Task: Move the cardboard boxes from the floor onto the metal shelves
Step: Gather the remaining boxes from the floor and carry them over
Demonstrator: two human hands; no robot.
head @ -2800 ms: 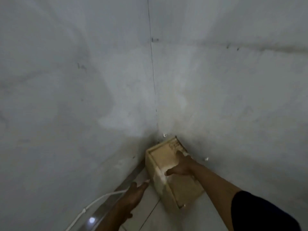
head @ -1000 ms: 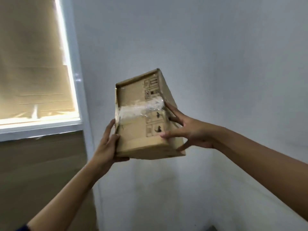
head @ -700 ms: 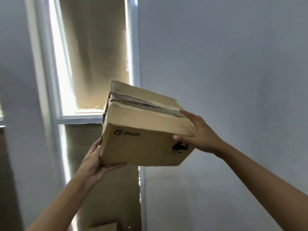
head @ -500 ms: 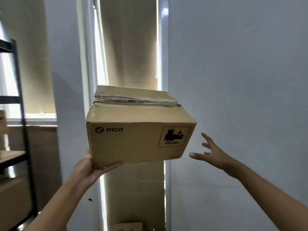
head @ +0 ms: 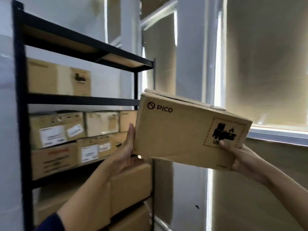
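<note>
A brown cardboard box (head: 180, 130) marked PICO, with a black battery label, hangs in the air in front of me, tilted down to the right. My left hand (head: 127, 152) holds its left bottom corner, fingers flat up the left side. My right hand (head: 240, 155) grips the right bottom corner, thumb on the front face. The black metal shelves (head: 83, 102) stand to the left, just beyond the box's left end. One box (head: 58, 77) sits on an upper shelf with free room beside it. Several labelled boxes (head: 70, 134) fill the shelf below.
Plain cardboard boxes (head: 131, 185) fill the lower shelves. Windows covered with brown paper (head: 266, 64) and a pale pillar (head: 191, 47) are behind the held box. A white wall (head: 6, 130) borders the shelves on the left.
The box has been lifted from the floor corner. I have turned left from the bare wall and the shelves have come into view. My right hand, off the box half a second ago, grips it again.
</note>
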